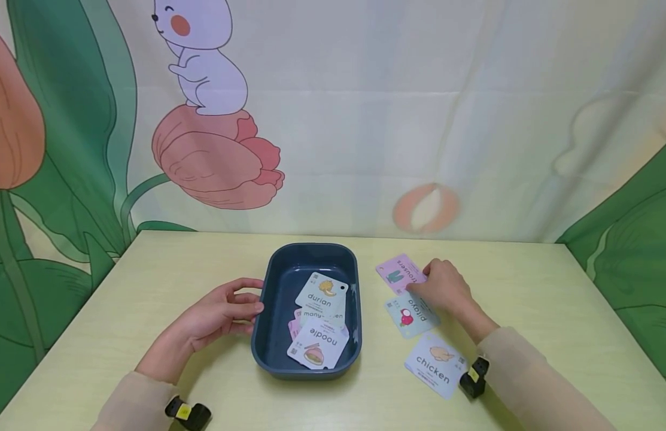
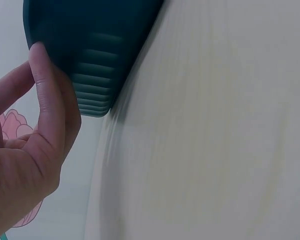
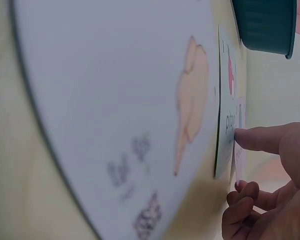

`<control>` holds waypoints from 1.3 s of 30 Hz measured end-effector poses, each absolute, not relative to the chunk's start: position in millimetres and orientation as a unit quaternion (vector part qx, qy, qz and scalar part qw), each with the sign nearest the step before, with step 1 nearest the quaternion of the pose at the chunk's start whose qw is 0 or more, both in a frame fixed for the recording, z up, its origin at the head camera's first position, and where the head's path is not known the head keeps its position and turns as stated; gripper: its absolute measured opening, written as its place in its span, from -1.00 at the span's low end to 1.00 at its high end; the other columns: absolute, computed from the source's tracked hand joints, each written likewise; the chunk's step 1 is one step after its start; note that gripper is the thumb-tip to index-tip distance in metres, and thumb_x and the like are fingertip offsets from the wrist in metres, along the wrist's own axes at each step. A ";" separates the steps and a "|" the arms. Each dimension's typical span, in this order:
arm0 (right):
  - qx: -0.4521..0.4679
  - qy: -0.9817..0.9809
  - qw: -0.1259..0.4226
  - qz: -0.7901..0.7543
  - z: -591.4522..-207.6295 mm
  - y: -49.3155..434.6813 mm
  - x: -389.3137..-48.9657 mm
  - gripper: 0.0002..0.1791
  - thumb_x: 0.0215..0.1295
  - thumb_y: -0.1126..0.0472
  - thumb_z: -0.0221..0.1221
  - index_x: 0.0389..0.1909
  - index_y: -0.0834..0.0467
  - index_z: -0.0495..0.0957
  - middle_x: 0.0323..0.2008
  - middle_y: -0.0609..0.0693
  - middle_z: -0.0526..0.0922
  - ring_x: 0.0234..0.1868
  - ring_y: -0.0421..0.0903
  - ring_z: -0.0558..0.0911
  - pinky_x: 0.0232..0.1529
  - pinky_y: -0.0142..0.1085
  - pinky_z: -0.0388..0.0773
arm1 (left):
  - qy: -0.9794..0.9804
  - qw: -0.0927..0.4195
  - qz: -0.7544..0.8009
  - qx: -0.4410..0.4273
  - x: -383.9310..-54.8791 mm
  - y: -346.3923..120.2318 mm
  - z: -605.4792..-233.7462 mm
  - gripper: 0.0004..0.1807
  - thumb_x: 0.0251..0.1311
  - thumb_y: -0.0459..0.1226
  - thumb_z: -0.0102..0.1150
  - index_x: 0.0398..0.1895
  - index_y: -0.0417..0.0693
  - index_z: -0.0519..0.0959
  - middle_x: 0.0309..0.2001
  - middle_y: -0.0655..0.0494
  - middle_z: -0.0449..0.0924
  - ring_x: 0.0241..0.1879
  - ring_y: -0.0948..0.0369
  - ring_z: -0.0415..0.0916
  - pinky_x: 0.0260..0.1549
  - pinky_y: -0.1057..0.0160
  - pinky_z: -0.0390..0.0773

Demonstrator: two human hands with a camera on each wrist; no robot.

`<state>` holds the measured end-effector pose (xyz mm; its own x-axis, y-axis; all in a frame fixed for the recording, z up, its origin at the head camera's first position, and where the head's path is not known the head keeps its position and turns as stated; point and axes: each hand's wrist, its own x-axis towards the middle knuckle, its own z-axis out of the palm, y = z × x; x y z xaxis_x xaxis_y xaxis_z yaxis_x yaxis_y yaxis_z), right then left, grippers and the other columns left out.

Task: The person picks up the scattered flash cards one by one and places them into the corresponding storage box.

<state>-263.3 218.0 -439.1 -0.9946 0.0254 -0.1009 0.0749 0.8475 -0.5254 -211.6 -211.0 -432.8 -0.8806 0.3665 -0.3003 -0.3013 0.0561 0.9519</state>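
Note:
My right hand (image 1: 443, 287) pinches the right end of a pink card marked "trousers" (image 1: 396, 273), thumb at its near edge and fingers at the far one. Just below lies a pale blue "pitaya" card (image 1: 403, 326), and nearer the front a white "chicken" card (image 1: 432, 366), large in the right wrist view. My left hand (image 1: 225, 314) touches the outer left wall of a dark blue tray (image 1: 279, 281), its thumb and fingers spread loosely. Several cards lie in the tray, with a "durian" card (image 1: 315, 293) and a "noodle" card (image 1: 323, 340) on top.
The pale wooden table (image 1: 203, 263) ends at a printed curtain (image 1: 333, 120) along the back. A small black camera with a yellow label is strapped at each wrist, the right one (image 1: 474, 377) close beside the chicken card.

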 end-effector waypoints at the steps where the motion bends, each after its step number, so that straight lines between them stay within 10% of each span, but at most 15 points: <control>1: 0.027 0.959 0.045 -0.277 -439.0 217.8 -263.2 -0.47 0.26 0.08 0.38 0.00 0.42 0.49 -0.25 0.20 0.60 -0.38 0.03 0.62 -0.38 -0.22 0.58 | 0.685 0.243 0.686 0.024 -211.5 -210.8 -432.6 -0.34 0.38 -0.38 0.25 0.46 -0.25 0.20 -0.04 -0.12 0.60 -0.25 0.09 0.65 -0.19 0.18 0.71; 25: 0.042 0.915 0.058 -0.398 -443.3 217.7 -266.3 -0.61 0.41 0.21 0.24 0.11 0.31 0.38 -0.09 0.22 0.57 -0.21 0.05 0.60 -0.24 -0.25 0.58 | 0.685 0.244 0.686 0.025 -211.4 -211.0 -432.6 -0.33 0.38 -0.37 0.25 0.46 -0.25 0.19 -0.03 -0.13 0.60 -0.25 0.08 0.65 -0.19 0.17 0.72; 39: 0.025 0.847 0.055 -0.528 -446.6 231.7 -270.1 -0.62 0.43 0.25 0.21 0.18 0.26 0.45 -0.23 0.16 0.69 -0.64 -0.21 0.32 -0.61 -0.43 0.26 | 0.683 0.241 0.689 0.024 -210.6 -210.5 -431.6 -0.34 0.37 -0.39 0.26 0.46 -0.26 0.21 -0.04 -0.13 0.60 -0.25 0.08 0.66 -0.19 0.18 0.72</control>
<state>-270.1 231.7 -446.6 -0.9927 -0.0161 -0.1197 0.1003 0.4411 -0.8918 -210.6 -210.5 -431.6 -0.8827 0.3643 -0.2968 -0.2995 0.0505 0.9528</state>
